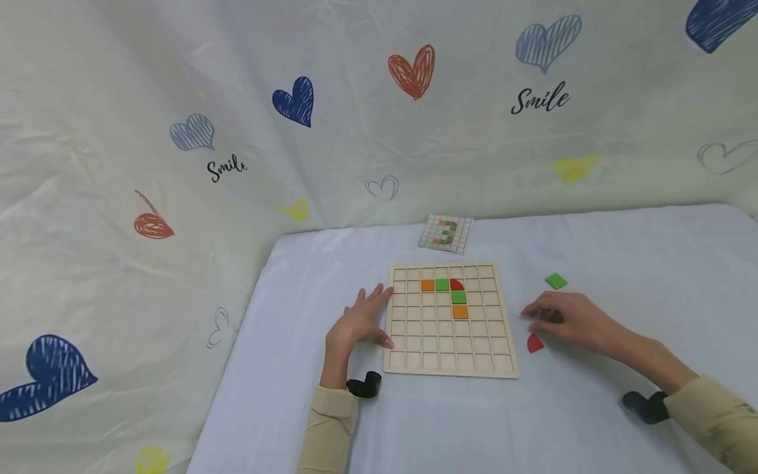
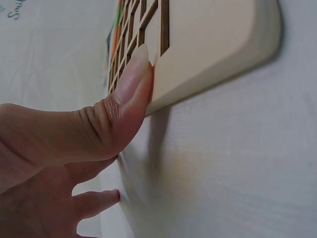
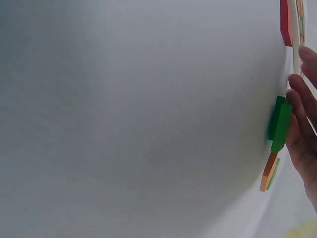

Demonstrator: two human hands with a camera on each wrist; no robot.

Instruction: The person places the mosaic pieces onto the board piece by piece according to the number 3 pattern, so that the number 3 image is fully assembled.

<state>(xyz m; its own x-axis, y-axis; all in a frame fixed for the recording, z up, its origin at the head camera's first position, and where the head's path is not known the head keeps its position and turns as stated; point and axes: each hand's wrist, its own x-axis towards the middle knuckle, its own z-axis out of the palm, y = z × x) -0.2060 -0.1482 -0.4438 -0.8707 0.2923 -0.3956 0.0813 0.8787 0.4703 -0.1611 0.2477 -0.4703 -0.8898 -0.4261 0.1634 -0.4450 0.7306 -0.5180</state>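
Observation:
My left hand (image 1: 359, 321) rests at the left side of a wooden grid board (image 1: 414, 362), fingers spread. In the left wrist view its thumb (image 2: 131, 84) touches the board's edge. Orange, green and red tiles sit in the upper cells, including a red quarter-round tile (image 1: 456, 284). Right of the board, my right hand (image 1: 562, 316) hovers low with fingers loosely bent. Green tiles (image 3: 281, 124) and an orange tile (image 3: 269, 172) lie by its fingers in the right wrist view. No tile shows between the fingertips. A loose red quarter-round tile (image 1: 535, 343) lies near the thumb.
A patterned card (image 1: 447, 234) with a coloured grid lies behind the board. One green tile (image 1: 556, 281) lies beyond the right hand. A white cloth (image 1: 450, 428) covers the table, and a curtain (image 1: 343, 164) printed with hearts hangs behind.

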